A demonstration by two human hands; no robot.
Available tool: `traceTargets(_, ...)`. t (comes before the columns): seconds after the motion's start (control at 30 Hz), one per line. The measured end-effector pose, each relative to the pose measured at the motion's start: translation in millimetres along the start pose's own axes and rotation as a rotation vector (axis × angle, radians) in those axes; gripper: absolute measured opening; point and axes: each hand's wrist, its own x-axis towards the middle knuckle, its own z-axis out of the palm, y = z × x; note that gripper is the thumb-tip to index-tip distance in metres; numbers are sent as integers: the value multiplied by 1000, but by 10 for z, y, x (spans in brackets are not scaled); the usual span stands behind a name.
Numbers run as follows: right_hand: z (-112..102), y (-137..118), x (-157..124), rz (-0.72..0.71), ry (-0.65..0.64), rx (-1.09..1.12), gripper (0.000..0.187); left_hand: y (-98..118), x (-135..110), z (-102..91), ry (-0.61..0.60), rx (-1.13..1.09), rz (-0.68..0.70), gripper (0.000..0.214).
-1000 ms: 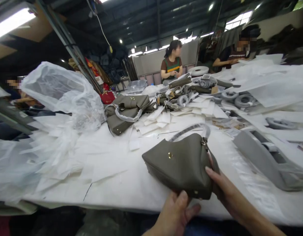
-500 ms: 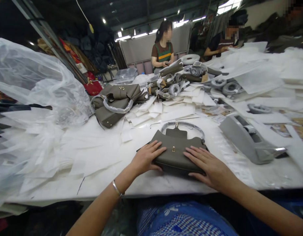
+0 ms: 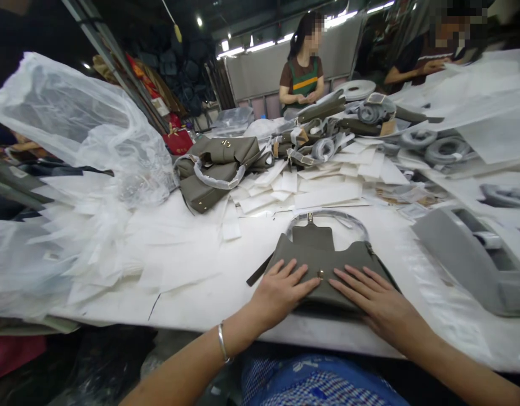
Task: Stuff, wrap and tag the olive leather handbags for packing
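A dark olive-grey handbag lies on its side on the white table in front of me, its wrapped handle pointing away. A small gold clasp shows on its front. My left hand rests flat on the left half of the bag, fingers spread, thumb beside the clasp. On the right half lies my right hand, its fingers stretched out and apart. A dark strap end sticks out at the bag's left side.
A second olive handbag stands farther back, left of stacked white paper sheets. A clear plastic bag and loose sheets cover the left. A grey tape dispenser sits at right. Across the table is a person.
Both hands have slid inward over the handbag and now lie flatter on its front, closer to the clasp. The camera view has shifted, so the tape dispenser appears farther right.
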Motion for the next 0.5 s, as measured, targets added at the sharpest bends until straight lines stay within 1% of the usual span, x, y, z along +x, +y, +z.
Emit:
traceTargets(0.07,190,22,-103,-4,31,-12,84,-45,-90,146,25,16,-7,50)
traceTargets(0.13,293,42,-201,-16,36,-12,78,-50,-184,216,37,-1,-2,48)
traceTargets(0.2,299,69,-252,-43,20,-3,72,-29,-241,211,27,-28,20,48)
traceTargets(0.23,270,88,-248,-55,7,5,73,-14,-252,195,20,-31,32,52)
traceTargets(0.3,168,120,-149,-65,-8,34,68,15,-249,168,9,-15,39,55)
traceTargets(0.37,33,106,109,-78,-5,98,47,41,-236,174,16,8,21,53)
traceTargets(0.4,-33,64,306,-89,-9,148,36,52,-231,191,29,16,9,52)
traceTargets(0.43,-88,-10,544,-110,-10,205,30,63,-229,214,49,20,2,51)
traceTargets(0.47,-124,-117,817,-120,-47,271,31,74,-231,238,74,25,-1,49)
traceTargets(0.5,-132,-255,1114,-174,-54,350,33,84,-235,259,102,35,-5,48)
